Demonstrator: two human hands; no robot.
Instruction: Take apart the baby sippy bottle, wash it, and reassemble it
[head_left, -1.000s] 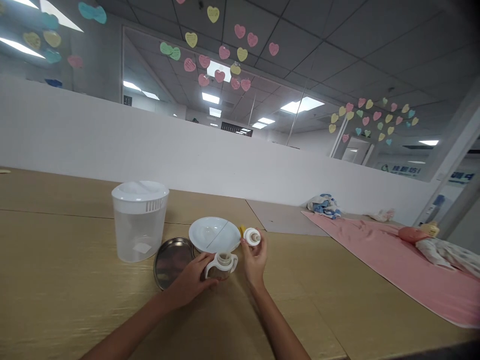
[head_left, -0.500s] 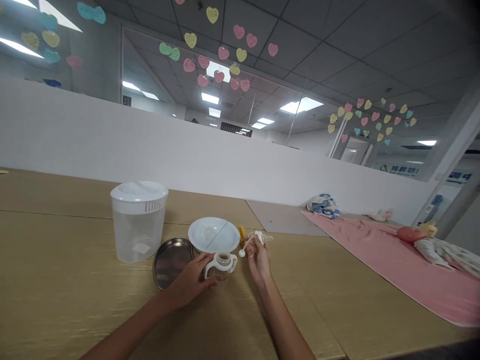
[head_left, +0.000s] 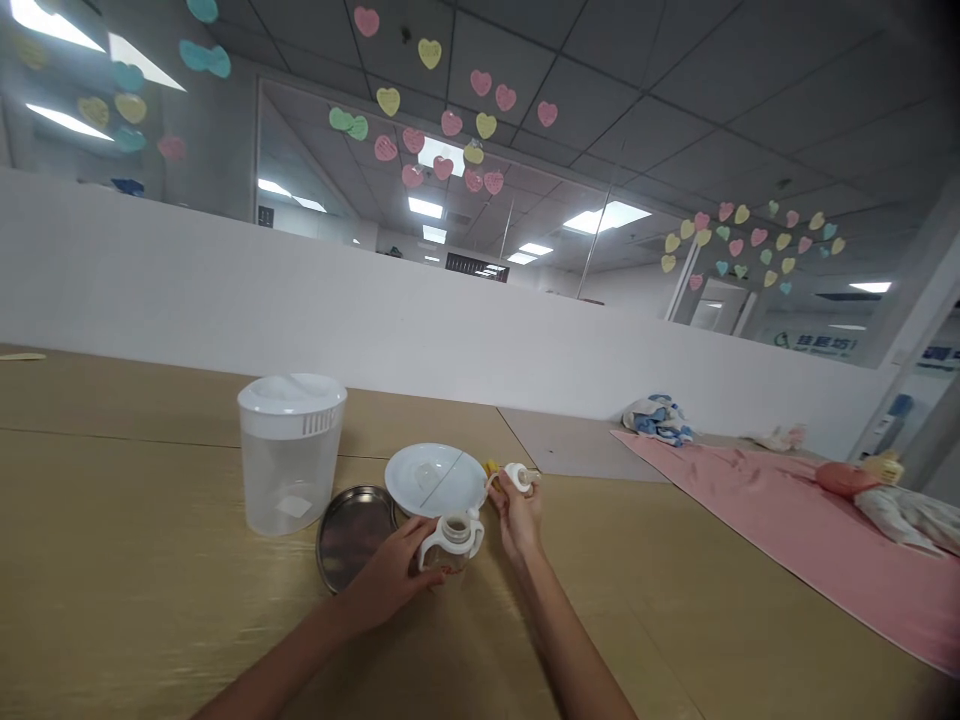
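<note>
Heart-shaped notes (head_left: 547, 114) dot the glass across the top of the frame, above a white partition (head_left: 420, 345) and a tan table (head_left: 150, 570). At lower centre, the left hand (head_left: 397, 572) grips an uncapped clear bottle (head_left: 451, 554) with white handles, much as half a second ago. Just right of it, the right hand (head_left: 520, 518) pinches a white cap (head_left: 517, 478) with a clear nipple and a straw. Half a second earlier the straw's white ball (head_left: 473, 514) hung apart from the bottle; now it is right by the bottle's neck, though whether it touches is too small to tell. A white dish (head_left: 403, 487) sits behind the bottle, with a round metal tray (head_left: 352, 535) and a lidded bin (head_left: 285, 465) to the left. The whole view has shifted slightly, showing more of a pale stick (head_left: 22, 356) at the left edge.
</note>
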